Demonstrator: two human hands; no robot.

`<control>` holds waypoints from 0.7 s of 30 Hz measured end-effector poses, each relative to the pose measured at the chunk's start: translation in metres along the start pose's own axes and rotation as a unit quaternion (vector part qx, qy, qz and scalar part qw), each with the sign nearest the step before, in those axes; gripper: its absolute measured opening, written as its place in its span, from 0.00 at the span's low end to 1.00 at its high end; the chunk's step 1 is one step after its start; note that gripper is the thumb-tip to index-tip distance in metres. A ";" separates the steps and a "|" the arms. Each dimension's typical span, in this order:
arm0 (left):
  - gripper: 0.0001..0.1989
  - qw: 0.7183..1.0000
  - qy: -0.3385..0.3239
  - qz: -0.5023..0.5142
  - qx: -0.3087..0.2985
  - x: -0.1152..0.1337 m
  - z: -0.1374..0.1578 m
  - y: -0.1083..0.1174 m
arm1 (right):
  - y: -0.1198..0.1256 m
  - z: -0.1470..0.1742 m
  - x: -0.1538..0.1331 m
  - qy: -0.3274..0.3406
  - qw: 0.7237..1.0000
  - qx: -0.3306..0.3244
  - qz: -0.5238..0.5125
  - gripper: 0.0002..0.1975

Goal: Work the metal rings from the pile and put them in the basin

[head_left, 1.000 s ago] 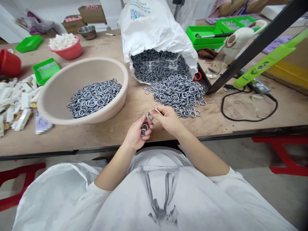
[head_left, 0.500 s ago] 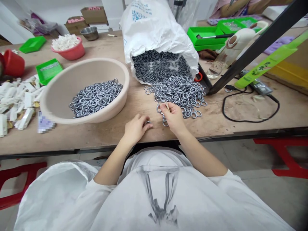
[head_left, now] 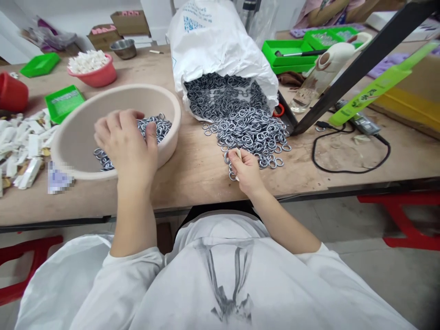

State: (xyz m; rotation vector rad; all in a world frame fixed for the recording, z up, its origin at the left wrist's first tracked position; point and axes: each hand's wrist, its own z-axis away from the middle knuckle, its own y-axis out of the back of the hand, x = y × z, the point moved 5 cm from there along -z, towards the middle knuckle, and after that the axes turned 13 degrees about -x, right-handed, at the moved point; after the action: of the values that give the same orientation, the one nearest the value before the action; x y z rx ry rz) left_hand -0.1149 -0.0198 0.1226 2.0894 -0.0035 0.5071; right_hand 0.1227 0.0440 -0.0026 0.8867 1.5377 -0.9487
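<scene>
Over the beige basin (head_left: 173,98), my left hand (head_left: 125,137) is palm down with its fingers apart. No ring shows in it, though its underside is hidden. Dark grey rings (head_left: 161,126) lie in the basin, partly behind that hand. My right hand (head_left: 245,169) is closed in a pinch around a thin pale stick (head_left: 238,153), at the front edge of a heap of the same rings (head_left: 247,128) on the table. A grey ring (head_left: 226,157) sits right by its fingertips; whether they touch it I cannot tell. The heap spills from a white sack (head_left: 213,46) lying on its side.
White plastic pieces (head_left: 30,146) are piled left of the basin. Behind it stand a pink bowl (head_left: 99,75) and a green tray (head_left: 63,103). A dark slanted post (head_left: 347,73), a bottle (head_left: 314,82) and a black cable (head_left: 347,169) occupy the right. A co-worker's arm (head_left: 326,13) shows at the back.
My left hand has moved left from the table edge to over the basin, and its fingers have spread; the ring it held is no longer visible. My right hand stays by the heap.
</scene>
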 end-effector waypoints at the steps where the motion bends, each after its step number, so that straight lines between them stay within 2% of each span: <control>1: 0.19 1.000 -0.007 -0.016 -0.011 0.001 -0.006 0.001 | -0.003 0.000 0.000 -0.005 1.000 -0.009 -0.011 0.24; 2: 0.21 1.000 -0.027 -0.014 -0.008 0.005 -0.007 0.000 | -0.006 0.001 0.000 -0.010 0.999 -0.017 -0.026 0.24; 4: 0.16 0.994 -0.095 0.051 -0.017 0.020 0.004 -0.010 | -0.011 0.003 -0.002 -0.016 0.998 -0.026 -0.058 0.25; 5: 0.12 0.984 -0.129 0.113 -0.038 0.030 0.014 -0.019 | -0.014 0.004 -0.004 -0.015 0.997 -0.029 -0.070 0.24; 6: 0.13 0.968 -0.140 0.183 -0.101 0.038 0.025 -0.033 | -0.016 0.005 -0.006 -0.012 0.997 -0.030 -0.075 0.24; 7: 0.16 0.937 -0.133 0.259 -0.194 0.047 0.038 -0.050 | -0.019 0.007 -0.008 -0.008 0.997 -0.034 -0.074 0.23; 8: 0.19 0.890 -0.117 0.342 -0.278 0.055 0.052 -0.067 | -0.022 0.009 -0.009 -0.005 0.997 -0.040 -0.070 0.23; 10: 0.24 0.771 -0.055 0.497 -0.394 0.067 0.077 -0.094 | -0.027 0.012 -0.009 -0.008 0.996 -0.061 -0.061 0.23; 12: 0.26 0.669 0.026 0.605 -0.431 0.071 0.093 -0.108 | -0.031 0.016 -0.006 -0.017 0.995 -0.086 -0.053 0.24; 14: 0.26 0.605 0.084 0.667 -0.426 0.070 0.099 -0.113 | -0.031 0.018 -0.003 -0.013 0.994 -0.103 -0.036 0.23; 15: 0.25 0.587 0.099 0.686 -0.420 0.069 0.100 -0.113 | -0.030 0.019 -0.004 -0.001 0.994 -0.105 -0.020 0.23; 17: 0.23 0.568 0.114 0.706 -0.407 0.066 0.100 -0.111 | -0.027 0.021 -0.008 0.041 0.994 -0.099 0.027 0.23; 21: 0.19 0.567 0.123 0.720 -0.380 0.064 0.103 -0.106 | -0.026 0.025 -0.024 0.129 0.982 -0.076 0.119 0.24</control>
State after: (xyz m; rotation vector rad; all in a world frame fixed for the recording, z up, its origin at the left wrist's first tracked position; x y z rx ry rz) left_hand 0.0013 -0.0328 0.0115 0.6869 -1.5771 1.4004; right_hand 0.1126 0.0098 0.0209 1.0862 1.6525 -0.5537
